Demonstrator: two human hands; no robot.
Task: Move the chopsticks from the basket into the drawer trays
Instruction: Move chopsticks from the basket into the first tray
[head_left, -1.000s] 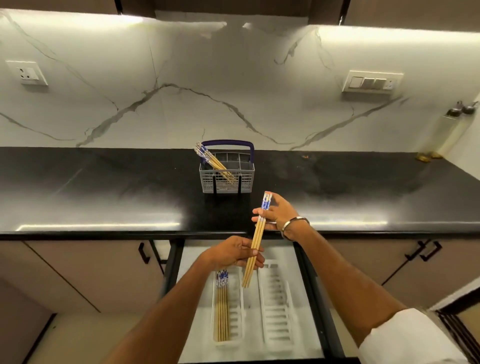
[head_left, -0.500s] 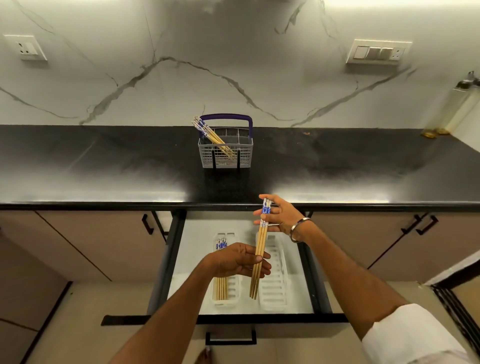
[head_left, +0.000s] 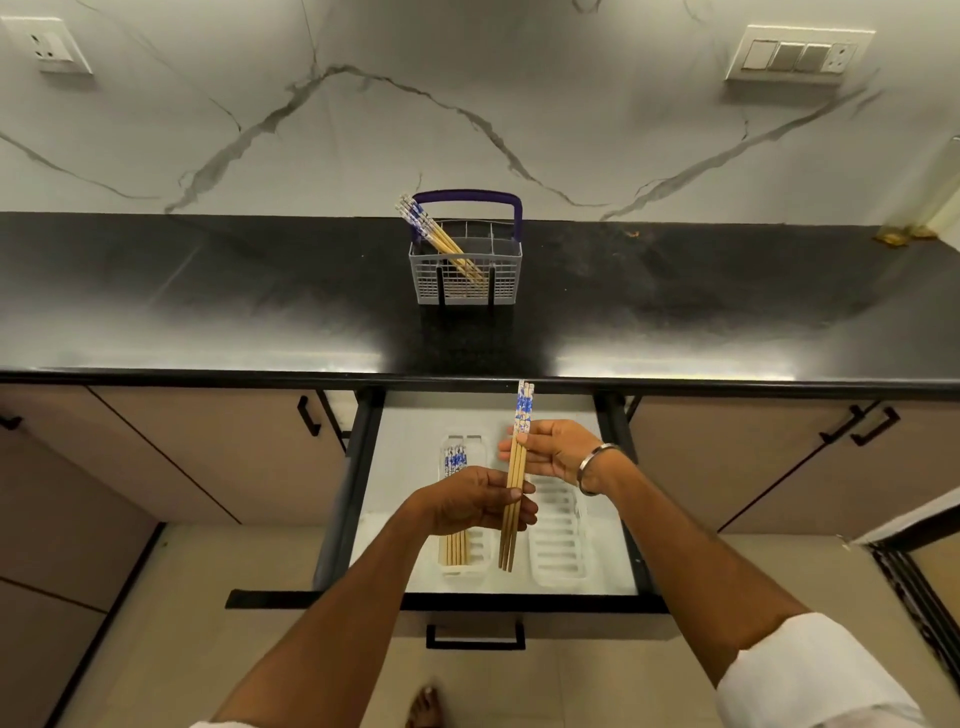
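A bundle of wooden chopsticks with blue-patterned tops is held upright over the open drawer. My left hand grips its lower half and my right hand pinches its upper part. Below them lie two white trays: the left tray holds several chopsticks, the right tray shows none. A grey wire basket with a purple handle stands on the black counter, with several more chopsticks leaning to its left corner.
The black counter's front edge runs just above the drawer. Closed cabinet doors with black handles flank the drawer on both sides. A foot stands on the tiled floor below the drawer front.
Both hands have come down with the bundle from counter-edge height to over the drawer. The view has tilted down, showing more of the drawer and floor.
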